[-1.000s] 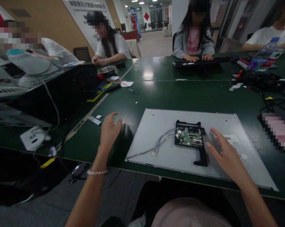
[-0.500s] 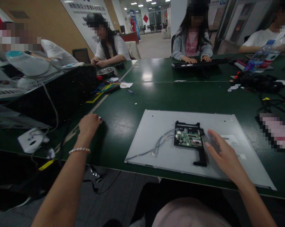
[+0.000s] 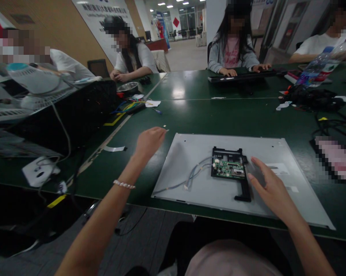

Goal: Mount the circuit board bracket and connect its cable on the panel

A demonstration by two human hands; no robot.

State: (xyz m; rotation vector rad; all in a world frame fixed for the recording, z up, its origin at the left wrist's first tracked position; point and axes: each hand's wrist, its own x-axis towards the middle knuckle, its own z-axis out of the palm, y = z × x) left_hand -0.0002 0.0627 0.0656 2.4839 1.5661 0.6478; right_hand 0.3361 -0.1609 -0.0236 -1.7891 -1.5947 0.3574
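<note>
On the table [image 3: 187, 117], at left, lies a pale strip [image 3: 114, 148], probably thin and pliable; the left hand [image 3: 150, 142] pinches a small pale piece [image 3: 167, 130], its identity unclear; the grey panel [image 3: 200, 152], flat on the table, is likely stiff, best held by opposite edges; slack cables [image 3: 192, 174] trail across it, soft and easily snagged; on the panel rests the black bracket [image 3: 245, 188], likely light, with a graspable rim; its circuit board [image 3: 228, 168] appears fragile; the right hand [image 3: 269, 184], spread, is beside the bracket, visibly holding nothing.
</note>
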